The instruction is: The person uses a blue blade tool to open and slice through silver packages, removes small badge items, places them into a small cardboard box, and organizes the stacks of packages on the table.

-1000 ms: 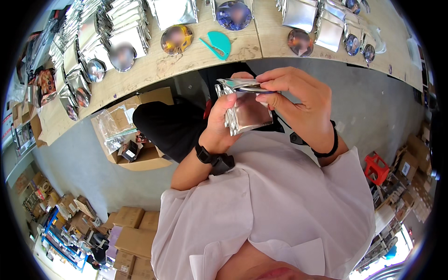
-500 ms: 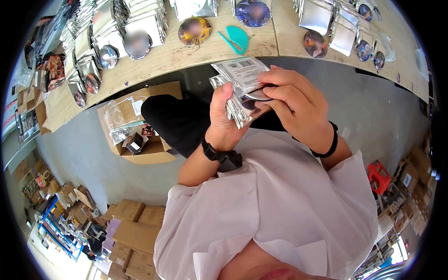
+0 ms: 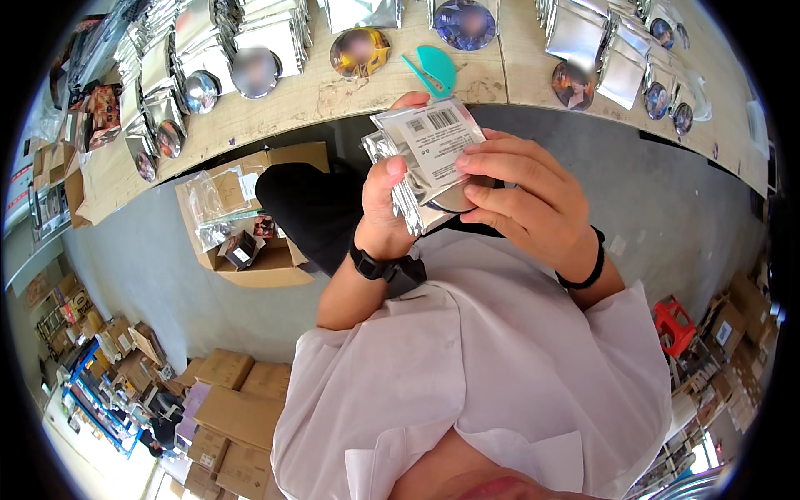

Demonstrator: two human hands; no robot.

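Nearer you than the teal cutter (image 3: 440, 68), your left hand (image 3: 382, 218) pinches a stack of silver packets (image 3: 405, 200); your right hand (image 3: 540, 202) pinches a round disc (image 3: 455, 200) at their edge. A yellow badge (image 3: 360, 53) lies left of the cutter.

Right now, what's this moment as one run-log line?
left hand: gripping silver packets | right hand: holding round badge | teal cutter: on table

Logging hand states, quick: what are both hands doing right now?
Left hand: closed, holding a stack of silver packets.
Right hand: closed on a round badge, touching the top packet.
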